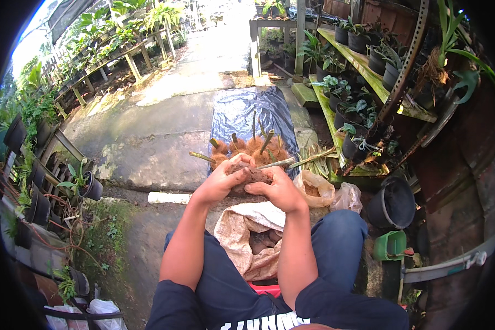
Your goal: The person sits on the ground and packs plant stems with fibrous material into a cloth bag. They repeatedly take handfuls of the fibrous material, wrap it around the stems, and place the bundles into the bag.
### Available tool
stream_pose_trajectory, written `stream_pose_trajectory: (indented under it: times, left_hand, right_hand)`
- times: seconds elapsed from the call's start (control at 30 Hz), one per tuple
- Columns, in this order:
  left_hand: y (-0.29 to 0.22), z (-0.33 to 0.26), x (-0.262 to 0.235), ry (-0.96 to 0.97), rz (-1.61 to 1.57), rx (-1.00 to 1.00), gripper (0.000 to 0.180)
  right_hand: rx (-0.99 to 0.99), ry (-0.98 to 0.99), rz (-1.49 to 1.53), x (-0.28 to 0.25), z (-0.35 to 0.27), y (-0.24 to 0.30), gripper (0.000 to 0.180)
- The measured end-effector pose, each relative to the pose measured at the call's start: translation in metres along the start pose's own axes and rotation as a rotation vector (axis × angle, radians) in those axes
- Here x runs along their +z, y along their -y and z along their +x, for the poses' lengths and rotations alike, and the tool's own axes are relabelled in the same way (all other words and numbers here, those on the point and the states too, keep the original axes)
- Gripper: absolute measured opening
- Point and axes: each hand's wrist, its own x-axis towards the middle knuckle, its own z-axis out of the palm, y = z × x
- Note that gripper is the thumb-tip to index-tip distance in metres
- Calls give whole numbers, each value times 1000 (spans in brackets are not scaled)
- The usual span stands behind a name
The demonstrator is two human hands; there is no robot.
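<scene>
Between my two hands is a dark brown soil clump [249, 177], held above an open sack. My left hand [221, 180] wraps its left side and my right hand [279, 188] presses on its right, thumbs near each other on the front. A pale green cut stem [279, 163] sticks out to the right beside the clump; whether it is set in the soil cannot be told. Just beyond my hands, several brown fibre-wrapped balls [253, 145] with cut stems stand on a black plastic sheet [247, 110]. Below, the whitish woven sack [234, 223] has dark lumps inside.
To the right lie a clear bag of brown fibre [315, 190], dried stalks and leaves [316, 159], a black bucket [391, 203] and a green container [389, 246]. Potted plants fill the mossy shelves [363, 63]. A white pipe piece [168, 198] lies at left.
</scene>
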Motion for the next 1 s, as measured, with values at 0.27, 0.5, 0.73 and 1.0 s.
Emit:
stream_pose_trajectory:
  times: [0.27, 0.5, 0.73, 1.0]
  left_hand:
    - [5, -4, -8, 113, -267, -28, 76]
    - [-1, -3, 4, 151, -365, 89, 91]
    - [-23, -12, -16, -138, 26, 94, 60]
    - [-34, -11, 6, -107, 545, 24, 50]
  right_hand:
    - [-57, 63, 215, -3, 6, -24, 27]
    - [-182, 102, 582, -2, 4, -41, 34]
    - [-70, 77, 288, 6, 12, -34, 37]
    - [41, -60, 452, 10, 20, -47, 50]
